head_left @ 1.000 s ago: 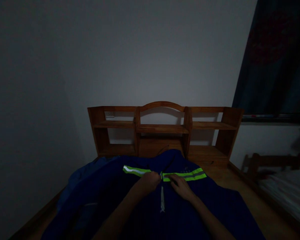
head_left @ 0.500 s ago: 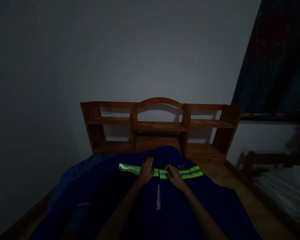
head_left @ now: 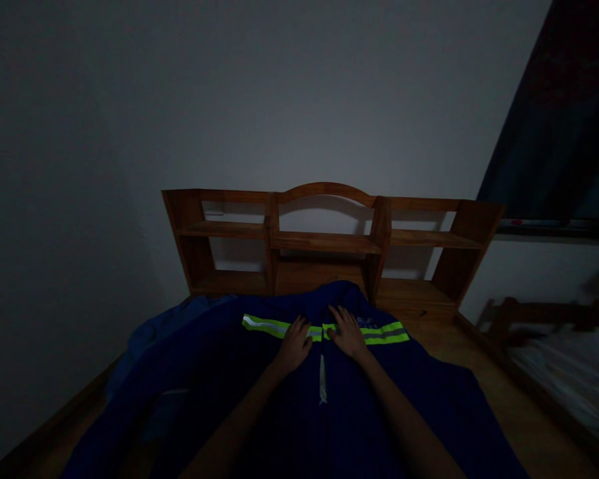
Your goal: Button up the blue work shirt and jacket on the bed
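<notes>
A dark blue work jacket [head_left: 289,392] lies spread out with its front up, its sleeves reaching to both sides. Across its chest runs a yellow-green reflective stripe [head_left: 384,334], split at the front opening. My left hand [head_left: 295,342] lies on the stripe just left of the opening, fingers extended. On the other side my right hand [head_left: 348,332] rests on the cloth with its fingers spread over and above the stripe, close to small printed lettering. A thin pale strip [head_left: 323,379] hangs at the middle of the front, below both hands.
Behind the jacket stands a wooden shelf unit [head_left: 324,243] against a pale wall [head_left: 279,100]. Lighter blue cloth [head_left: 154,339] lies at the left. To the right are a low wooden frame [head_left: 544,313] with pale bedding [head_left: 569,372] and a dark curtain [head_left: 559,133].
My right hand has moved up slightly and its bent fingers have stretched out flat. My left hand stays on the stripe. The camera view has shifted a little.
</notes>
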`<state>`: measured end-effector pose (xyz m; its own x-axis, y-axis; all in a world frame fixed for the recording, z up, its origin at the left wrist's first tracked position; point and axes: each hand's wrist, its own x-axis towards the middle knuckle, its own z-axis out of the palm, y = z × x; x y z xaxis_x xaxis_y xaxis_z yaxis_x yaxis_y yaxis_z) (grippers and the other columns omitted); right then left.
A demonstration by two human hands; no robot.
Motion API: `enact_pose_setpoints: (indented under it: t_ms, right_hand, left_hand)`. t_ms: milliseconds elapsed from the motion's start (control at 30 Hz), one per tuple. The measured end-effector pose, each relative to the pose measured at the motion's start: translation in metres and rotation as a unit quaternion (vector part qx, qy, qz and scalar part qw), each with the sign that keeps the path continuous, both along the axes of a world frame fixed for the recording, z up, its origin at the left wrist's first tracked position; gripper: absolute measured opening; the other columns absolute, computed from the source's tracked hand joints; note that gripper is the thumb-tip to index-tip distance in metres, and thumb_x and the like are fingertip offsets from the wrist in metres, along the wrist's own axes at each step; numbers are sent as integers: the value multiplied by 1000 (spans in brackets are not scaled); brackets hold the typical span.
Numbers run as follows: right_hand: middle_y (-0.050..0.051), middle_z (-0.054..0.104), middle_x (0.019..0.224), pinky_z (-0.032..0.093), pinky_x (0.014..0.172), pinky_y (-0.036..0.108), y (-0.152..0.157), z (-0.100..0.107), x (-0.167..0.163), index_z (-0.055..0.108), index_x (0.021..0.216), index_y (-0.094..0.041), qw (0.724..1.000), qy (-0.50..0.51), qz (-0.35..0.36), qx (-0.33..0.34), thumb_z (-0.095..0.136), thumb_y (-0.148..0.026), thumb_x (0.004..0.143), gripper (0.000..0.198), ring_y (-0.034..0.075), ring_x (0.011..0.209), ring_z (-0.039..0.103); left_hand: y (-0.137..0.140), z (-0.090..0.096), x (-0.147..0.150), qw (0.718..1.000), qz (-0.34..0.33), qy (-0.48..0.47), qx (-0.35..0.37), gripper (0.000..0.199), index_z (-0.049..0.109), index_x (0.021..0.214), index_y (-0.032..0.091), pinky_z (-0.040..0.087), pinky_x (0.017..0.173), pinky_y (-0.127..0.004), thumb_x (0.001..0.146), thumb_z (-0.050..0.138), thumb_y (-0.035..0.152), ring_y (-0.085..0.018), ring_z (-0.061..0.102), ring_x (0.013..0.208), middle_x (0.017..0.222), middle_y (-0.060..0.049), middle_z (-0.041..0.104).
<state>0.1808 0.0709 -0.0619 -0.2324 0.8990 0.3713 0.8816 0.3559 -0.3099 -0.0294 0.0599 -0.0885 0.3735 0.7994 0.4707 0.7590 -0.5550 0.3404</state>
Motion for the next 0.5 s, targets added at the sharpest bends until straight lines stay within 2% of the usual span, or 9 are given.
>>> enact_pose_setpoints:
  t_ms: [67,133,200,267,367,500]
  right_hand:
    - [9,33,144,21,108,43,-6,3,0,24,143,-25,999,18,22,28,50,-28,83,65,23,132,29]
    - [10,42,136,29,103,40,-16,6,-2,36,136,-23,998,16,36,50,48,-18,83,55,23,124,39]
    - [11,52,122,36,97,39,-31,7,-7,53,121,-20,997,-9,53,63,45,-10,81,41,23,111,48]
    - [11,57,109,39,91,37,-48,7,-12,60,105,-19,995,-28,68,64,43,-7,81,33,23,101,53]
    - [9,60,102,42,87,32,-67,8,-14,62,98,-20,996,-8,74,42,44,-10,81,28,21,96,55]
    - [6,63,100,44,82,29,-67,16,-2,68,88,-22,996,29,80,-16,45,-15,81,25,19,95,58]
  left_hand:
    - [-14,4,-3,999,-27,-15,-12,37,51,124,21,27,107,-41,89,41,26,-22,34,128,135,-8,44]
    - [-24,10,-4,999,-31,-31,-26,33,56,119,24,28,105,-41,88,46,27,-21,41,120,126,-6,50]
    - [-28,17,-3,998,-11,-44,-40,28,61,111,26,27,103,-42,85,54,29,-22,46,111,113,-5,56]
    - [-28,21,0,997,9,-52,-56,23,65,103,27,28,99,-42,81,60,31,-22,48,106,104,-4,58]
    - [-25,23,4,995,22,-66,-78,20,67,97,27,31,93,-40,78,64,30,-23,48,104,99,-3,59]
    - [-25,22,6,991,21,-92,-90,14,66,90,24,31,90,-37,76,66,25,-22,49,101,95,-2,61]
